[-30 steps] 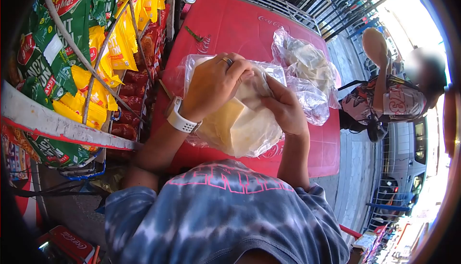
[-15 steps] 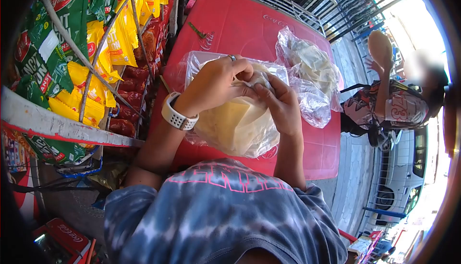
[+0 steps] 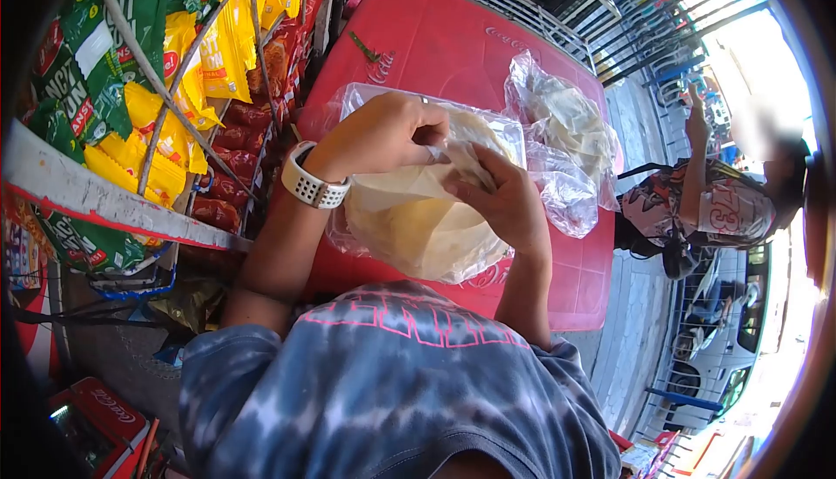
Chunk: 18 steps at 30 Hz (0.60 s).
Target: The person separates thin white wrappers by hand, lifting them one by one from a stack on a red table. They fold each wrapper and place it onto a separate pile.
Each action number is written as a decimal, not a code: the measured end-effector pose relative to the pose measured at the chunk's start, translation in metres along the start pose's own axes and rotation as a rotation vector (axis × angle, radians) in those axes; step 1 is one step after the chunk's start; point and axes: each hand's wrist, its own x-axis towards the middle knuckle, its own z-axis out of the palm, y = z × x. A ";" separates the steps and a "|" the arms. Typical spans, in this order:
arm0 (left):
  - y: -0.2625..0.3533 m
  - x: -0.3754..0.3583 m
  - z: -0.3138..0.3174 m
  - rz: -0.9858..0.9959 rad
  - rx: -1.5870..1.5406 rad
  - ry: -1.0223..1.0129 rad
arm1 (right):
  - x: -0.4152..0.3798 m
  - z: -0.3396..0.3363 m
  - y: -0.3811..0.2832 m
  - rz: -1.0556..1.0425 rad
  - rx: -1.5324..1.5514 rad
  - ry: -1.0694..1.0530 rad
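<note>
A pile of thin, pale spring roll wrappers [image 3: 418, 235] lies in front of me, over a clear plastic tray [image 3: 520, 144]. My left hand [image 3: 383, 135], with a white watch [image 3: 313, 181] on its wrist, is above the pile, its fingers pinching the edge of a wrapper. My right hand [image 3: 512, 200] is closed on a gathered part of the same thin wrapper [image 3: 466, 165], thumb against fingers. More pale wrappers [image 3: 570, 118] sit in a crumpled clear plastic bag [image 3: 562, 192] right of the tray.
The red table [image 3: 435, 26] carries a small green strip [image 3: 363, 48]. Snack packs [image 3: 226, 57] hang behind metal bars on the left. At right, a person [image 3: 723, 196] stands on the pavement near a parked vehicle [image 3: 731, 331]. A metal fence [image 3: 522, 9] borders the far side.
My hands have moved slightly apart, with a strip of wrapper between them. The person at right no longer shows the tan oval thing held up before.
</note>
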 end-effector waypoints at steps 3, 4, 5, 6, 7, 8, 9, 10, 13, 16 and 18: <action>0.008 -0.003 0.010 0.068 0.307 0.356 | 0.001 0.002 0.001 0.018 -0.076 0.141; 0.009 -0.004 0.012 0.031 0.348 0.465 | 0.002 0.003 0.002 0.016 -0.087 0.191; 0.009 -0.005 0.014 -0.007 0.389 0.575 | 0.001 0.002 0.001 0.026 0.006 0.242; 0.008 -0.005 0.016 -0.044 0.430 0.685 | 0.000 0.002 0.001 0.034 0.100 0.291; 0.005 -0.009 0.015 -0.044 0.414 0.719 | 0.000 0.001 0.000 0.041 0.195 0.341; 0.002 -0.012 0.016 -0.083 0.303 0.756 | 0.001 0.001 0.004 0.021 0.332 0.348; 0.000 -0.015 0.019 -0.122 0.191 0.791 | 0.003 0.001 0.010 0.002 0.468 0.353; -0.005 -0.018 0.022 -0.161 0.078 0.822 | 0.003 0.001 0.013 -0.017 0.606 0.359; -0.013 -0.028 0.033 -0.209 -0.448 0.827 | 0.006 -0.002 0.010 0.015 0.836 0.305; -0.019 -0.038 0.037 -0.297 -0.483 0.645 | 0.005 -0.001 0.010 0.027 0.834 0.261; -0.022 -0.040 0.036 -0.274 -0.391 0.489 | 0.004 0.001 0.008 0.014 0.766 0.198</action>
